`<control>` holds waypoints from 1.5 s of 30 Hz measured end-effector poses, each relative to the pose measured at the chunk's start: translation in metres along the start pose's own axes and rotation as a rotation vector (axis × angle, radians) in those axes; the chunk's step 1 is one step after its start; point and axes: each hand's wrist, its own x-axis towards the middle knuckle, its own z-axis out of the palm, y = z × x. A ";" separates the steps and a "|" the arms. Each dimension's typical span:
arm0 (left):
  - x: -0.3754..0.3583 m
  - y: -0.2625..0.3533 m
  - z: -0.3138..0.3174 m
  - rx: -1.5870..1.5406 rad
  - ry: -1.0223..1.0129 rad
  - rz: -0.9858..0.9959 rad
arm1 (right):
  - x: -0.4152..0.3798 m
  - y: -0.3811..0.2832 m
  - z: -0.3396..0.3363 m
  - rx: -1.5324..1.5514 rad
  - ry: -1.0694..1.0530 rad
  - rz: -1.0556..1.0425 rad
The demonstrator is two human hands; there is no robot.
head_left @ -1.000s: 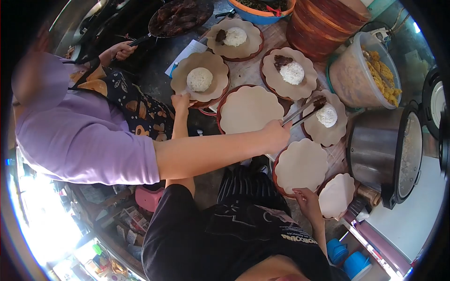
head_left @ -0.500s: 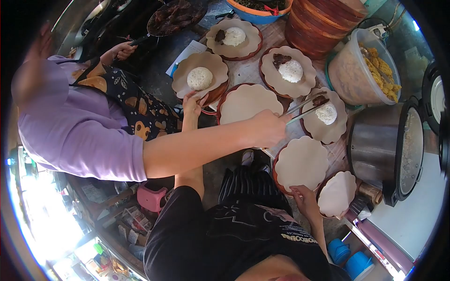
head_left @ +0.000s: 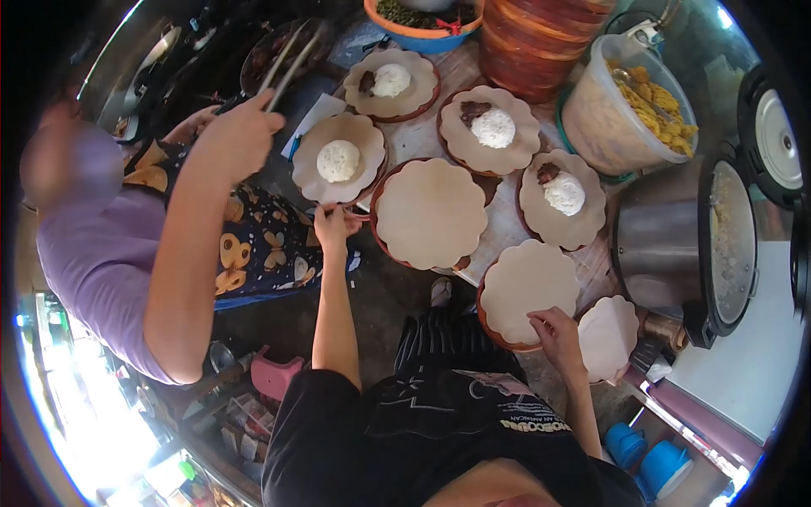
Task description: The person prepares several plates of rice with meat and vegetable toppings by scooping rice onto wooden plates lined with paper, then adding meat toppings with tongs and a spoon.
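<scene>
My left hand (head_left: 332, 225) is closed at the near rim of a paper-lined plate (head_left: 319, 190) that bears a mound of white rice (head_left: 338, 160). Its fingertips are partly hidden by the rim. Over another plate, my right hand (head_left: 555, 328) has its fingers bent together at the edge of a scalloped brown paper liner (head_left: 530, 283); no food lies on that liner. Between them sits a larger lined plate (head_left: 431, 211) with bare paper. A smaller lined plate (head_left: 608, 338) is right of my right hand. A co-worker's hand (head_left: 236, 139) holds metal tongs (head_left: 296, 68) near a pan.
Plates with rice (head_left: 492, 129) and dark meat (head_left: 547, 172) stand farther back. Around them are stacked reddish-brown plates (head_left: 532, 51), a tub of yellow food (head_left: 583, 106), an open rice cooker (head_left: 663, 245) and an orange-rimmed blue basin (head_left: 439, 40). The co-worker's patterned apron (head_left: 274, 249) is close on the left.
The co-worker's tongs have swung from the right-hand rice plate back to the pan, leaving meat beside the rice. My left hand sits lower; my right hand has moved up onto the liner.
</scene>
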 end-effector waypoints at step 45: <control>0.043 0.173 0.127 -0.073 -0.289 0.243 | 0.502 -0.136 -0.054 -0.248 0.296 -0.571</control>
